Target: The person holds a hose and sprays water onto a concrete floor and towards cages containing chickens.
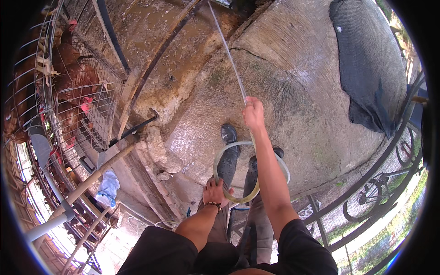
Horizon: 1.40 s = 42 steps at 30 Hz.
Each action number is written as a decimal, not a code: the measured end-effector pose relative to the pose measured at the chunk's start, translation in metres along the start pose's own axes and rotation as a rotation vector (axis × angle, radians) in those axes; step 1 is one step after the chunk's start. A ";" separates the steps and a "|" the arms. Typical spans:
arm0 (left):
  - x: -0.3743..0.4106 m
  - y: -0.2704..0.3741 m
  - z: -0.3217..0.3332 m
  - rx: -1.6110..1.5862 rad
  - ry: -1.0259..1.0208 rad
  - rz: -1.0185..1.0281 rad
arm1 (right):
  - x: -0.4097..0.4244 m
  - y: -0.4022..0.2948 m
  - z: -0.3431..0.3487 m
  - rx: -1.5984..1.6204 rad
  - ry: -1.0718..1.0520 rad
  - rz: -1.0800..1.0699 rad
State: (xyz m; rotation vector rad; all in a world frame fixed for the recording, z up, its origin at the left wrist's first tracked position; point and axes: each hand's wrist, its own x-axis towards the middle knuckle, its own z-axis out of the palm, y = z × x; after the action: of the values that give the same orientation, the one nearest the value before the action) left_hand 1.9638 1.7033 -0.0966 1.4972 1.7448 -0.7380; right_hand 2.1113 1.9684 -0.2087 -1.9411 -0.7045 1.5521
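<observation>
My right hand (253, 111) grips the end of a clear plastic hose (240, 200). A thin jet of water (227, 50) shoots from it towards the top of the view, over wet, dirty ground. From that hand the hose drops and curves in a loop before my legs. My left hand (216, 192), with a bracelet at the wrist, is closed around the lower left of the loop near my thigh. Dark rubber boots (230, 141) are on my feet, on the wet concrete floor (202, 137).
At left, brown hens (77, 80) stand in wire cages (99, 113), beside a grey pipe (51, 185) and a wooden pole (99, 172). Dark shade netting (371, 68) lies at upper right. Beyond a mesh fence at lower right stands a bicycle (369, 196). Broken concrete (161, 154) edges the muddy channel.
</observation>
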 end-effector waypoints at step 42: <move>0.000 0.000 -0.003 0.012 -0.072 -0.030 | 0.004 0.019 0.001 0.031 -0.043 0.025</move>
State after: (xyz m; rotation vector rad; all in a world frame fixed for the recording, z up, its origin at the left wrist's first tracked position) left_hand 1.9634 1.7059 -0.0945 1.4373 1.7148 -0.8089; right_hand 2.1128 1.9579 -0.2253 -1.9056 -0.6724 1.6142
